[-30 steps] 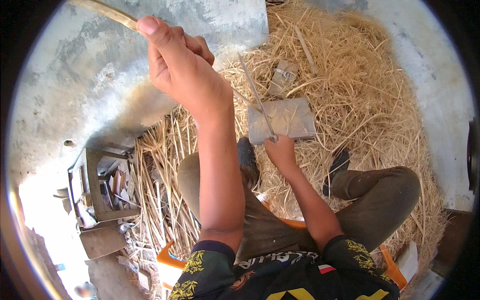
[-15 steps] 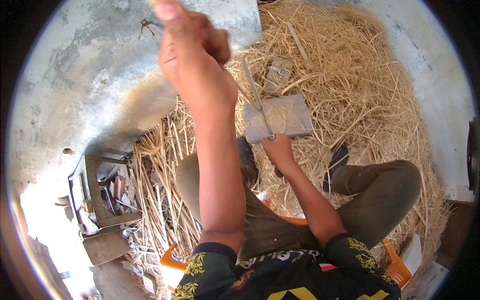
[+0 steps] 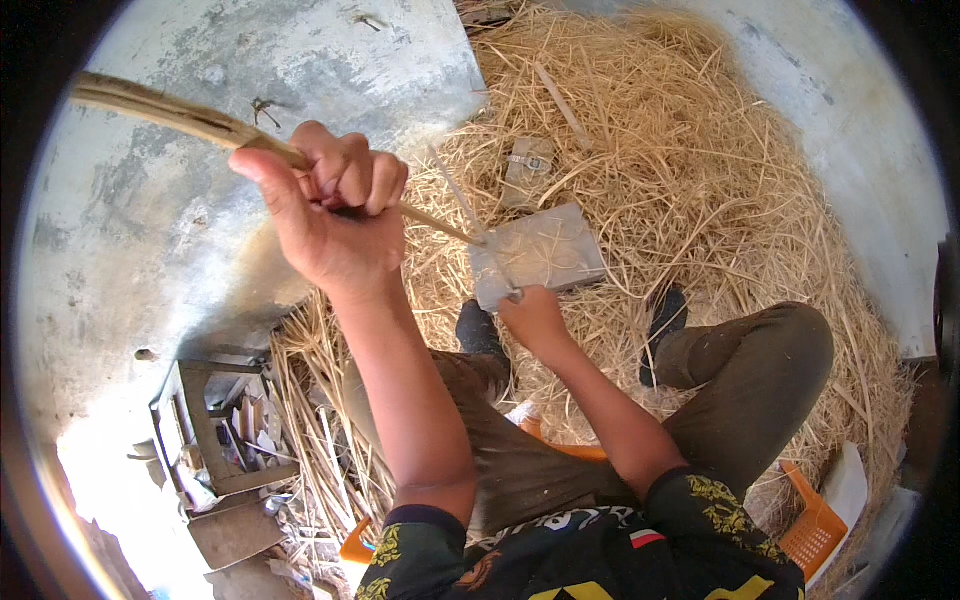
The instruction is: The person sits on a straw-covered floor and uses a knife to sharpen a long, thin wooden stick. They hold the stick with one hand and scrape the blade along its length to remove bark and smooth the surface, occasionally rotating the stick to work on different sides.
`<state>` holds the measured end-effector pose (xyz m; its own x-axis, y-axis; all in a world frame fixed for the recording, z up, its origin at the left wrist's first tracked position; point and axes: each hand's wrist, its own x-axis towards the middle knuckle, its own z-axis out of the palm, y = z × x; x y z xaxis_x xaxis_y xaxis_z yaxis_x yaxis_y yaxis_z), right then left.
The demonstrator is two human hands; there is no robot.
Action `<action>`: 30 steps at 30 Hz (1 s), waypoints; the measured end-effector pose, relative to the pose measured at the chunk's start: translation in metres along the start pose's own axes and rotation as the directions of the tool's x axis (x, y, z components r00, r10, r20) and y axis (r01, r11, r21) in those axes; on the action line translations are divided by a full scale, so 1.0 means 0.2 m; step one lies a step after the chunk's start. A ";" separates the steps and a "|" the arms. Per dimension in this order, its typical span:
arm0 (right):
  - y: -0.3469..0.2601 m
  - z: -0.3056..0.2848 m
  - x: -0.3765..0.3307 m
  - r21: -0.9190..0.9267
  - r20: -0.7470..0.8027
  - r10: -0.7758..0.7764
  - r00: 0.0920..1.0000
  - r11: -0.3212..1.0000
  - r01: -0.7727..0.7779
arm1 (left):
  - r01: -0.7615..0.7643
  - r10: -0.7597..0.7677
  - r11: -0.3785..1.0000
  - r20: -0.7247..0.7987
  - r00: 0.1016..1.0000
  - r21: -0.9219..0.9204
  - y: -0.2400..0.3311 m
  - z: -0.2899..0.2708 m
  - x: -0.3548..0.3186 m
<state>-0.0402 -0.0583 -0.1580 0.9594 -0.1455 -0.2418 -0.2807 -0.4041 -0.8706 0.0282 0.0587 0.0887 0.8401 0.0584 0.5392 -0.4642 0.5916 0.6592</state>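
My left hand point(image 3: 340, 215) is raised at the upper left, closed round a long, light-brown wooden stick point(image 3: 180, 112). The stick slants down to the right, and its thin far end reaches the left part of a grey, flat block point(image 3: 560, 245). Low at the block's near edge, my right hand point(image 3: 535, 318) is wrapped round the handle of a long knife point(image 3: 457, 190). Its narrow blade points away and to the left, blurred over the block, crossing near the stick's end. The handle is mostly hidden by my fingers.
Straw-like shavings point(image 3: 680, 150) cover the floor around the block. A small box-like object point(image 3: 527, 165) and a flat strip point(image 3: 562, 105) lie beyond it. Long sticks point(image 3: 325, 400) are heaped at left, beside a wooden frame point(image 3: 240, 480). A grey wall point(image 3: 180, 230) rises on the left.
My left hand has come down and to the left, bringing the stick's length into view. The knife blade has tilted further left, and the view has shifted slightly.
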 end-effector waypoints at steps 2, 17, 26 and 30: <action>-0.06 -0.04 -0.02 0.007 0.034 -0.041 0.999 0.999 0.041 | 0.040 0.004 0.978 0.212 0.977 -0.203 0.02 -0.08 0.02; 0.05 0.00 0.00 -0.098 0.054 0.027 0.998 0.995 -0.021 | 0.105 0.032 0.944 0.402 0.915 -0.313 0.03 -0.19 0.02; 0.79 0.22 -0.04 -0.086 -0.038 0.417 0.908 0.904 -0.419 | 0.107 -0.020 0.967 0.346 0.938 -0.233 0.06 -0.23 0.01; 0.76 0.24 -0.06 0.065 0.163 0.435 0.886 0.891 -0.449 | 0.083 -0.056 0.987 0.187 0.981 -0.137 0.12 -0.20 -0.02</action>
<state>-0.0918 -0.0747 -0.3073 0.7324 -0.1569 -0.6625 -0.6792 -0.2355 -0.6951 0.0243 0.1057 0.0810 0.7973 -0.1266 0.5901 -0.3502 0.6993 0.6232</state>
